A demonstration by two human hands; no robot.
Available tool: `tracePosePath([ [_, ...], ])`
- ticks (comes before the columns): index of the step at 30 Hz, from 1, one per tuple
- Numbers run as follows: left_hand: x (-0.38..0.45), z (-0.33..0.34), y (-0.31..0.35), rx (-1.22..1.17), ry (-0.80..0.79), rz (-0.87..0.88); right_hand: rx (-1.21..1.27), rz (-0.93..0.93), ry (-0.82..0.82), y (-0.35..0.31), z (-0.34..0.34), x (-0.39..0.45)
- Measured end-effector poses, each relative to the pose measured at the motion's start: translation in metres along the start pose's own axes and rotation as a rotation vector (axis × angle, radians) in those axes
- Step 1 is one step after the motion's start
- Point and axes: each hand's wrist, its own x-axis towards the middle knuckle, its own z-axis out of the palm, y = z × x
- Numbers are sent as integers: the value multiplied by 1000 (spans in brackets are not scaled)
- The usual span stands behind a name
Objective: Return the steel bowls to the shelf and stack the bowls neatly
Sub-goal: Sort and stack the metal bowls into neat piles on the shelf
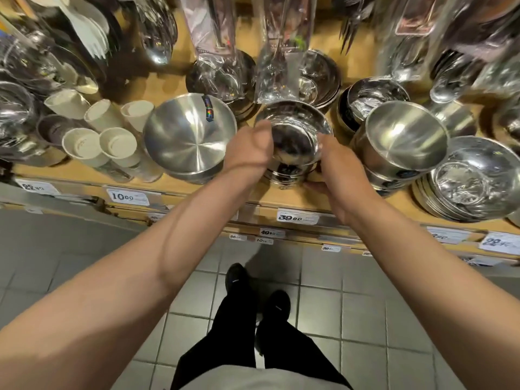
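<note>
A stack of shiny steel bowls (294, 136) stands at the front of the wooden shelf (284, 199), in the middle of the view. My left hand (249, 149) grips the stack's left side, thumb up near the top bowl's rim. My right hand (333, 161) holds the right side and lower part of the same stack. To the left sits a brushed steel bowl stack (188, 136) with a sticker on its rim. Another tilted stack of steel bowls (399, 142) stands to the right.
White cups (98, 136) lie at the left. Shallow steel dishes (472, 181) are piled at the right. Packaged utensils (281, 52) hang above the bowls. More steel bowls (371, 99) sit behind. Price tags (298, 216) line the shelf edge; grey tiled floor lies below.
</note>
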Motion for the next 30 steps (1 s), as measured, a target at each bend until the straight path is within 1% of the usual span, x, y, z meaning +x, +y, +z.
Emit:
tracePosePath([
  [4, -6, 1, -3, 13, 30, 46, 11, 9, -27, -1, -1, 2],
  [7, -12, 4, -9, 45, 64, 76, -28, -15, 14, 1, -1, 3],
  [9, -20, 5, -13, 54, 100, 110, -53, -76, 60, 3, -1, 3],
  [13, -30, 6, -18, -56, 166, 151, -88, -240, 126, 9, -2, 2],
  [16, -30, 7, -15, -176, 165, 112, -81, -300, 141, 10, -1, -2],
  [19, -34, 4, -12, -295, 155, 52, -61, -304, 129, 7, -1, -3],
  [21, -36, 3, -10, -325, 139, 36, -75, -302, 120, 4, -2, -3],
  [25, -37, 3, -12, -278, 158, 43, -77, -275, 98, 2, -2, -3],
  [30, -36, 1, -10, -245, 162, 45, 4, -203, 77, -1, -1, -3],
])
